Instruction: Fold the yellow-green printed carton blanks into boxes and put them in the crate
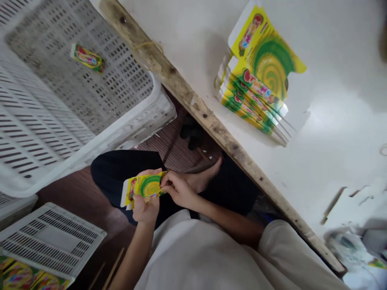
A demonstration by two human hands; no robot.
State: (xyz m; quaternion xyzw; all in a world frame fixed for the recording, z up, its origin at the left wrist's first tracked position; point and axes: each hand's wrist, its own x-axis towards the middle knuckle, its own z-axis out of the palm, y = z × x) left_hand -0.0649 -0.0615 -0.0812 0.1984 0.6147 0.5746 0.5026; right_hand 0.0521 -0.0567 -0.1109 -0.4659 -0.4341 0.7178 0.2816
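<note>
A small yellow and green printed carton [150, 187] is held over my lap, its white-edged end flap sticking out to the left. My left hand [146, 208] wraps round the carton from below, with the thumb on the front and fingers behind. At the carton's right end, my right hand [180, 192] has its fingers bent and pinched against the edge; the fingertips are partly hidden. On the white table [329, 133] up to the right lies a stack of flattened cartons [256, 80] with the same swirl print.
A large white plastic crate [117, 129] stands at the left, one small printed carton [87, 58] lying inside. Below it is another slotted crate [54, 237] beside several packed printed boxes [30, 278]. The table's worn wooden edge [211, 125] runs diagonally close to my right arm.
</note>
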